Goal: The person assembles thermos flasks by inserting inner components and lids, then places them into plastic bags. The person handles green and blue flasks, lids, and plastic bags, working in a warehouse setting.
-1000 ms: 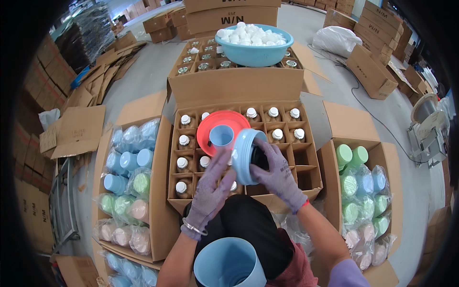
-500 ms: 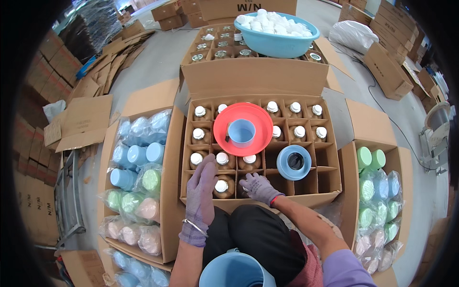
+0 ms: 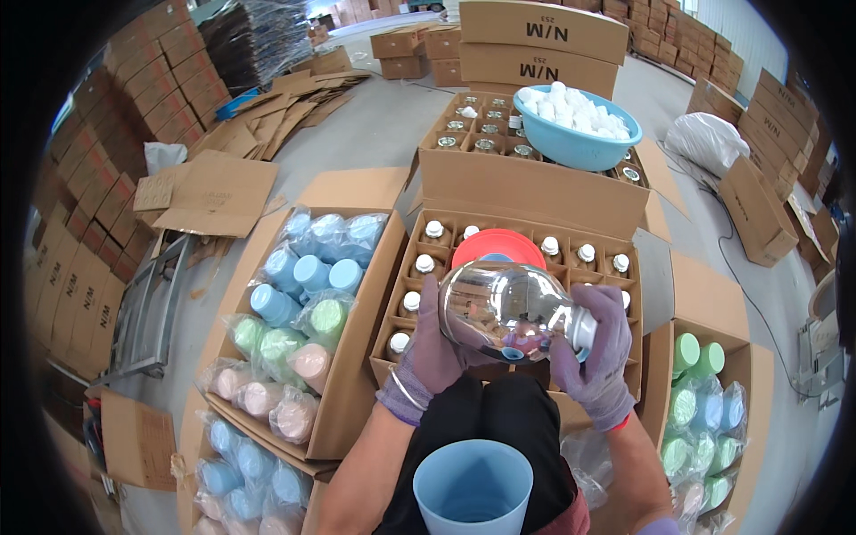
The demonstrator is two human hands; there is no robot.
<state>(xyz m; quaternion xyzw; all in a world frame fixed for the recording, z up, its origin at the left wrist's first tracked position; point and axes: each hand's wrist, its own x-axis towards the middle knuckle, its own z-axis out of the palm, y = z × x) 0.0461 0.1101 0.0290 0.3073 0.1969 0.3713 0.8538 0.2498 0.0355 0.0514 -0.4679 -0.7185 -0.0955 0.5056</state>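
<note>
A large shiny glass bottle with a white cap lies on its side in the air over the divided carton. My left hand, in a purple-grey glove, is wrapped round its base end. My right hand, gloved alike, grips it at the neck and cap. Behind the bottle, a red dish rests on the carton's bottles, mostly hidden. More white-capped bottles stand in the compartments. A blue plastic cup stands at my lap.
On my left, a carton holds bagged blue, green and pink cups; another such carton is at right. Beyond, a blue basin of white pieces sits on a carton of bottles. Flattened cardboard lies at far left.
The bottle is now raised out of the carton, tipped sideways and held in both hands. Before, my right hand reached into a front compartment and my left hovered beside it. The view has shifted left.
</note>
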